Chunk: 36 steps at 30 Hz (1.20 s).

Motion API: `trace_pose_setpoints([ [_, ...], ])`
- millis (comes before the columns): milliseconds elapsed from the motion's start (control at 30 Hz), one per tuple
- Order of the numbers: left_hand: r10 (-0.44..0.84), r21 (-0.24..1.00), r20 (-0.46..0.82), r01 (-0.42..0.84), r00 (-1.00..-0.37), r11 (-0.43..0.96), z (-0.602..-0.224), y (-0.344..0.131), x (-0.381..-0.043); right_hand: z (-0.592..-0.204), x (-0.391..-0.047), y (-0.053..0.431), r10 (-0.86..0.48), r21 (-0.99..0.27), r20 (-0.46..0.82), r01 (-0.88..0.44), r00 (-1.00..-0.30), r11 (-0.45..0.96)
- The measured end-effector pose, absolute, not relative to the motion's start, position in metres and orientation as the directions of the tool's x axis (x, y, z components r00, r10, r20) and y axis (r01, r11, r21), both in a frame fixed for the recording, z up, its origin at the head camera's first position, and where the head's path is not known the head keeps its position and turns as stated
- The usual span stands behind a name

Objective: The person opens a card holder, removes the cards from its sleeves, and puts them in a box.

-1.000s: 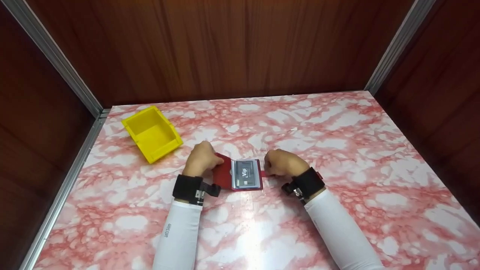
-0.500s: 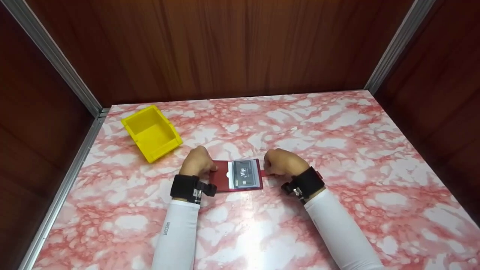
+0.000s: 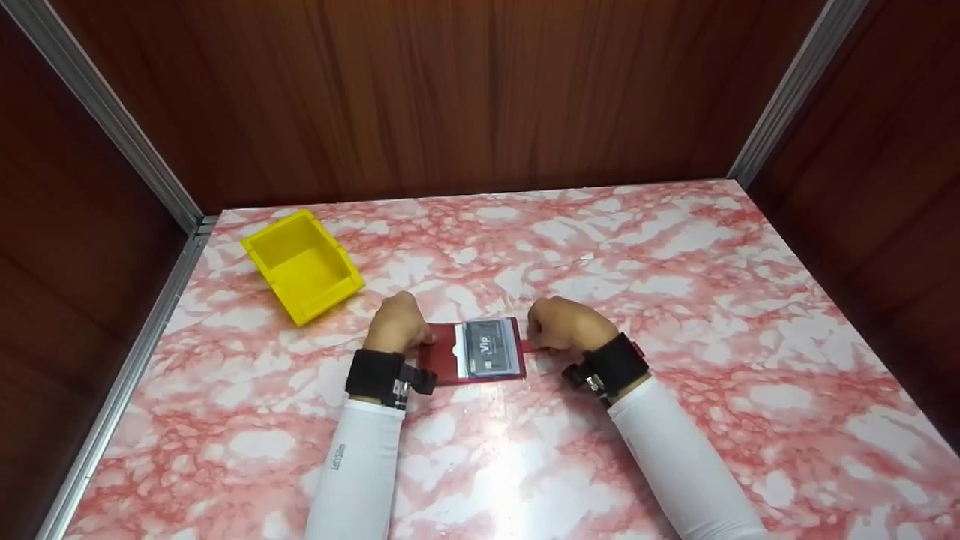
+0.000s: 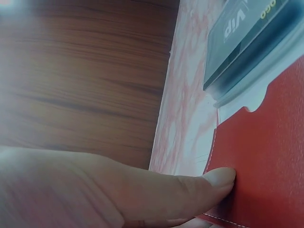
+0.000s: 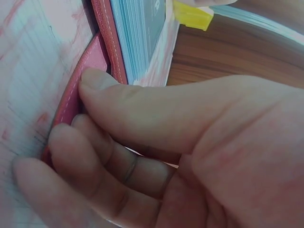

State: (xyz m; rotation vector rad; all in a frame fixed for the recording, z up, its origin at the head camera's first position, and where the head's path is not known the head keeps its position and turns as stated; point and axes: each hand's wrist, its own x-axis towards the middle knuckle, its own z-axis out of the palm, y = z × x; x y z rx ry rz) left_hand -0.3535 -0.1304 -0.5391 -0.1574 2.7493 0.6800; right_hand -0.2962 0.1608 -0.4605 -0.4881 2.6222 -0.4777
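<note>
A red card holder (image 3: 441, 362) lies spread open on the table, with clear sleeves (image 5: 130, 38) on its right half. Through the top sleeve shows a dark grey card (image 3: 484, 347) marked "Vip". My left hand (image 3: 397, 322) pinches the outer edge of the left cover; in the left wrist view the thumb (image 4: 190, 190) presses the cover's inner face, the other fingers mostly hidden below. At the opposite side, my right hand (image 3: 571, 324) pinches the red closure strap (image 5: 95, 59) between thumb and fingers.
A yellow bin (image 3: 307, 274) stands at the back left of the pink-and-white marbled table (image 3: 660, 255). Brown wood-grain panels (image 3: 480, 97) wall the back and both sides, with metal posts at the corners.
My left hand has moved slightly left and down, laying the raised left cover flat. The sleeves now lean right, baring a white strip by the fold. The right hand stays put.
</note>
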Motion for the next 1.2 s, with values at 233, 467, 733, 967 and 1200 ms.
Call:
trace_pose_setpoints([
  [233,-0.051,0.406,-0.246,-0.15,-0.968,0.901,-0.54,-0.126,-0.351,-0.459,-0.295,0.161,-0.418,-0.402,-0.328,-0.275,-0.847,0.873],
  [467,0.098,0.436,-0.339,-0.065,-0.936,0.897,-0.512,-0.11,-0.336,-0.458,-0.295,0.16,-0.416,-0.405,-0.328,-0.271,-0.848,0.873],
  [733,0.169,0.534,-0.365,-0.058,-0.916,0.843,-0.461,-0.099,-0.296,-0.456,-0.296,0.159,-0.413,-0.392,-0.333,-0.274,-0.847,0.878],
  [967,0.158,0.447,-0.309,0.004,-0.938,0.895,-0.51,-0.094,-0.327,-0.457,-0.297,0.159,-0.415,-0.375,-0.337,-0.284,-0.845,0.883],
  [1200,0.243,0.514,-0.293,0.062,-0.925,0.856,-0.498,-0.099,-0.316,-0.459,-0.295,0.16,-0.428,-0.361,-0.327,-0.307,-0.843,0.88],
])
